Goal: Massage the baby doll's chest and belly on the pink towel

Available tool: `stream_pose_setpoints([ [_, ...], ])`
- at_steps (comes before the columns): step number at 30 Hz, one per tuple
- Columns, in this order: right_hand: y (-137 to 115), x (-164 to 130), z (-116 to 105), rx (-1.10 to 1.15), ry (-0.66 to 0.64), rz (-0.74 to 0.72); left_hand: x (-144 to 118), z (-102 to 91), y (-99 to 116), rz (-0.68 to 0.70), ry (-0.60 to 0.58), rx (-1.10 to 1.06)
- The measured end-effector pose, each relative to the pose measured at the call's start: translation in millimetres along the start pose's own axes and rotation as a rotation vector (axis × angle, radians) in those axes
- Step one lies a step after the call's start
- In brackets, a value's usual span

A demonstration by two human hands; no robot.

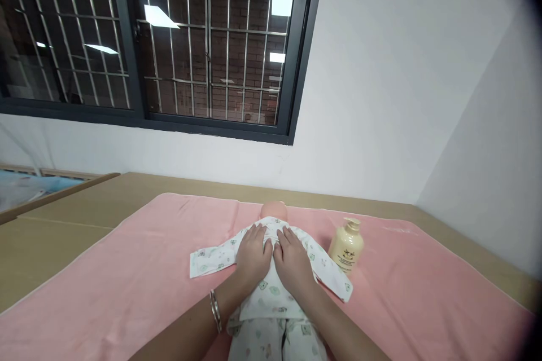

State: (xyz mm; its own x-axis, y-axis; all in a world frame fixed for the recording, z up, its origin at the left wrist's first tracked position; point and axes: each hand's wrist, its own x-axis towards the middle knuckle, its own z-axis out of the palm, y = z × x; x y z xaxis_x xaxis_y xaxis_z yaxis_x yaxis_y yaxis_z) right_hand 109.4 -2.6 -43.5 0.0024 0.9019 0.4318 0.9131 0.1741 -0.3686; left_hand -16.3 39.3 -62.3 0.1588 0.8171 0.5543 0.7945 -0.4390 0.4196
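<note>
A doll (273, 296) in white, leaf-printed clothes lies with its sleeves spread at the center of a pink mat (114, 287), under a left hand (255, 252) and right hand (293, 256) laid flat, fingers extended, gripping nothing. The mat stretches widely leftward; a pump bottle (347, 247) stands beside the right-hand sleeve. The frame crops the legs; the face cannot be made out.

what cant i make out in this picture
Head view:
Patterned shirt: parts hidden under the left hand and right hand
Patterned trousers: lower ends cut off by the bottom edge
Bottle: fine print too small to read
Blue item: cut off by the left edge
</note>
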Motion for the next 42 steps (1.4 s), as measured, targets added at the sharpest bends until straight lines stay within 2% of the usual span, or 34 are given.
stream_pose_setpoints([
  [5,0,0,0,0.007,-0.005,0.002,0,0.6,-1,0.060,0.027,0.061],
  [11,-2,0,-3,0.002,-0.007,0.012,-3,-1.9,3,0.185,0.140,0.147],
  [21,8,13,-10,0.066,-0.028,0.049,-7,-9.9,9,0.194,0.179,0.143],
  [30,5,8,-4,-0.009,-0.011,0.013,-8,-2.7,3,0.147,0.166,0.052],
  [38,-9,-3,-4,-0.093,-0.032,-0.044,-1,4.4,-5,0.079,0.018,-0.025],
  [42,-4,0,-4,-0.052,-0.035,-0.034,0,3.0,-4,0.056,-0.016,-0.043],
])
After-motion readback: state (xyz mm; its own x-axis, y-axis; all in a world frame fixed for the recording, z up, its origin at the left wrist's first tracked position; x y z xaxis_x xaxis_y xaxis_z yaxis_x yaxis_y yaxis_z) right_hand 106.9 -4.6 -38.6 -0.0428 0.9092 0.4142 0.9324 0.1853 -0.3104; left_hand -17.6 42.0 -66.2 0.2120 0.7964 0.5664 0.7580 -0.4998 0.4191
